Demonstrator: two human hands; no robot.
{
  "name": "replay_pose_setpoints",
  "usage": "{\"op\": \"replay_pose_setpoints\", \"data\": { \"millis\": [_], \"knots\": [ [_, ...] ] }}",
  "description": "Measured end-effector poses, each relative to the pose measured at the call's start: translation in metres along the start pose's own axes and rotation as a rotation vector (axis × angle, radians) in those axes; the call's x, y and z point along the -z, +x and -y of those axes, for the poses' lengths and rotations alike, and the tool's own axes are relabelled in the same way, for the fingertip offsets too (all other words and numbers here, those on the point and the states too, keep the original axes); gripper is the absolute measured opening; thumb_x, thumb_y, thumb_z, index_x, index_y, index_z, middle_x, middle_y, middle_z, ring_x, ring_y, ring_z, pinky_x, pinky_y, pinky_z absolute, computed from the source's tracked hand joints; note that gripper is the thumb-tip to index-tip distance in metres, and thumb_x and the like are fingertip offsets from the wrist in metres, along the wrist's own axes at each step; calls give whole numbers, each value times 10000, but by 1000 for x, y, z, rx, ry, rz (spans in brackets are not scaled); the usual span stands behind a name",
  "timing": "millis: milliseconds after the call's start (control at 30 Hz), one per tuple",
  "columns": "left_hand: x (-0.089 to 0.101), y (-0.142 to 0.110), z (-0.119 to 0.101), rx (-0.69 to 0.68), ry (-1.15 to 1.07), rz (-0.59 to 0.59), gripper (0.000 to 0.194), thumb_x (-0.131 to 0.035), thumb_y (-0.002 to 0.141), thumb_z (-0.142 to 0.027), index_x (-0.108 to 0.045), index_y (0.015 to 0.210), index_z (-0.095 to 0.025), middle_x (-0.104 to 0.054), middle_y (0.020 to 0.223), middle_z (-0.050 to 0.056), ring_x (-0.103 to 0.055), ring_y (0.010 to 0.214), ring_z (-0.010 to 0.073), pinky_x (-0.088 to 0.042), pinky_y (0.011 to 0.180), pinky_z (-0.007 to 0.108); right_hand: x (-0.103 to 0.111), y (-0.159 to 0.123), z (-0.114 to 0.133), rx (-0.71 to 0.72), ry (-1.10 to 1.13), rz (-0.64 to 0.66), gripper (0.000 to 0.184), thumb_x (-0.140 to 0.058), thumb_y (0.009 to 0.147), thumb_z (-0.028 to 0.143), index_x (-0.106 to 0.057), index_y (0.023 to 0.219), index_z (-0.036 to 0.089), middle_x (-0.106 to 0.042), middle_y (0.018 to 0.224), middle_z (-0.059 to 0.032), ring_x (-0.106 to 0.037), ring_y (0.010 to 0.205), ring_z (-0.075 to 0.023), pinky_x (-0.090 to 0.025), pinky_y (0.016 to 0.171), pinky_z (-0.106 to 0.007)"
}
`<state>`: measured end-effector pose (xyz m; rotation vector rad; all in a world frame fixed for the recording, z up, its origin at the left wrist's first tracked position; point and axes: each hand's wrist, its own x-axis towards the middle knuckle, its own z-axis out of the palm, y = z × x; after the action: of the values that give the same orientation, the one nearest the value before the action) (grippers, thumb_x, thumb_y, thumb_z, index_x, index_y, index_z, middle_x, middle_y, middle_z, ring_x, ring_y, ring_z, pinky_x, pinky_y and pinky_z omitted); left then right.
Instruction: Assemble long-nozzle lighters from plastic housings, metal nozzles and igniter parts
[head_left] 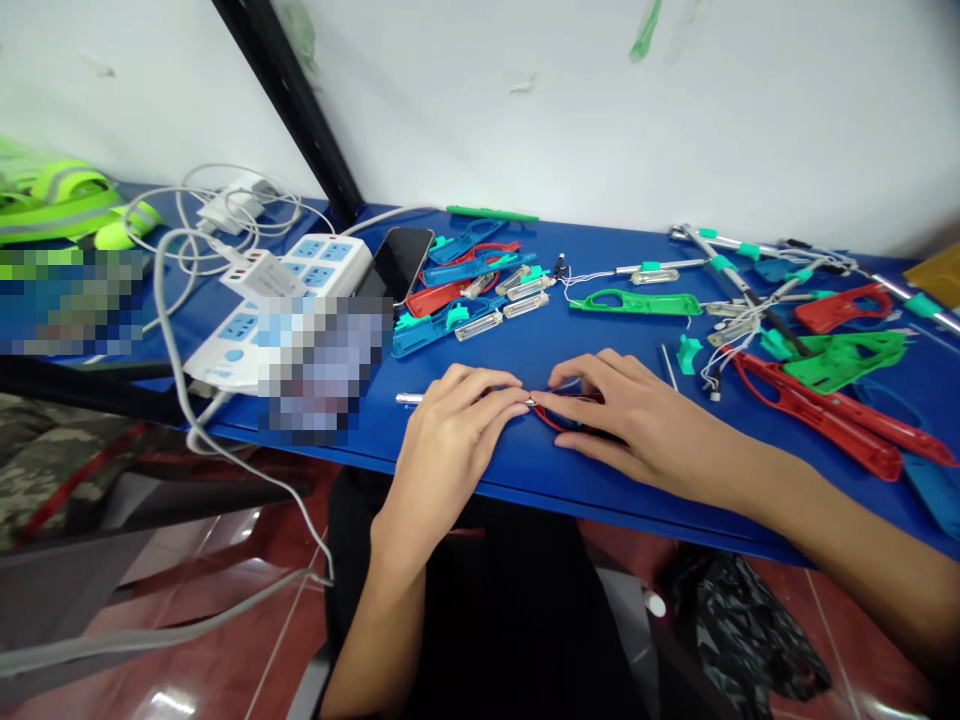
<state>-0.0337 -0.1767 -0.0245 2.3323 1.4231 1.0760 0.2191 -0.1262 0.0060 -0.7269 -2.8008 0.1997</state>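
In the head view, the counter [517, 470] carries one power strip [319, 275], the landmark here, with one charger block [264, 274] on it. To its right are two hands, their fingertips close together: the left hand [461, 420] is pinched on one metal rod [409, 399], whose end pokes out on the side facing the strip; the right hand [630, 415] curves over one red handle [551, 415], and whether it grips cannot be told. One phone [405, 258] lies just right of the strip. Beyond the phone from the strip, two clear bars [478, 326] lie end to end; farther right are one green handle [637, 303] and one loose teal clip [688, 354]. Left of the strip lies one bright vest [60, 200].
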Motion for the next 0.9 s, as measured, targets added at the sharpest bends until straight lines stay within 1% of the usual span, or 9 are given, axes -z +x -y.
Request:
{"op": "replay_pose_setpoints", "data": {
  "millis": [100, 167, 267, 433, 567, 700, 900],
  "knots": [
    [0, 1, 0, 23, 18, 9, 212, -615, 1120, -249, -820, 1178, -248, -816, 1233, 41, -683, 1123, 247, -564, 993, 457, -2, 0, -2, 1, 44, -2, 463, -497, 1169, 383, -621, 1595, 250, -637, 1385, -175, -618, 1219, -327, -538, 1007, -534],
    [1, 1, -1, 29, 43, 10, 205, -632, 1113, -251, -826, 1180, -252, -817, 1239, 38, -680, 1125, 249, -554, 1003, 465, -2, -1, -3, 1, 66, 4, 475, -483, 1173, 400, -608, 1607, 249, -644, 1380, -173, -617, 1208, -321, -534, 1009, -528],
    [1, 2, -2, 32, 65, 7, 195, -647, 1106, -242, -834, 1159, -247, -818, 1231, 35, -680, 1106, 245, -553, 985, 461, -3, -1, -2, 1, 78, 13, 485, -455, 1180, 411, -590, 1621, 261, -658, 1375, -168, -621, 1190, -319, -533, 1009, -533],
    [0, 2, -3, 70, 55, 0, 171, -671, 1095, -240, -842, 1111, -253, -822, 1192, 29, -678, 1064, 241, -550, 957, 446, -7, 1, -1, -37, 140, 3, 470, -466, 1176, 408, -596, 1614, 298, -656, 1387, -162, -618, 1235, -324, -529, 1054, -552],
    [1, 1, -3, 67, 90, 19, 191, -651, 1112, -264, -833, 1168, -255, -810, 1235, 32, -663, 1083, 242, -520, 942, 445, -9, 2, -1, -62, 238, -14, 448, -512, 1164, 390, -629, 1587, 302, -658, 1358, -153, -614, 1230, -303, -531, 1090, -535],
    [3, 1, -4, 43, 142, 46, 206, -644, 1115, -255, -840, 1171, -281, -799, 1280, 24, -657, 1099, 248, -476, 887, 442, -8, 2, -2, -59, 287, -26, 443, -549, 1151, 375, -630, 1581, 307, -666, 1348, -139, -621, 1224, -291, -542, 1083, -505],
    [4, 0, -3, 41, 154, 50, 215, -653, 1110, -266, -846, 1195, -310, -791, 1308, 30, -663, 1124, 251, -479, 907, 446, -9, 2, -2, -47, 256, -56, 458, -563, 1147, 377, -592, 1597, 295, -694, 1371, -141, -654, 1226, -303, -540, 1066, -519]
  ]
}}
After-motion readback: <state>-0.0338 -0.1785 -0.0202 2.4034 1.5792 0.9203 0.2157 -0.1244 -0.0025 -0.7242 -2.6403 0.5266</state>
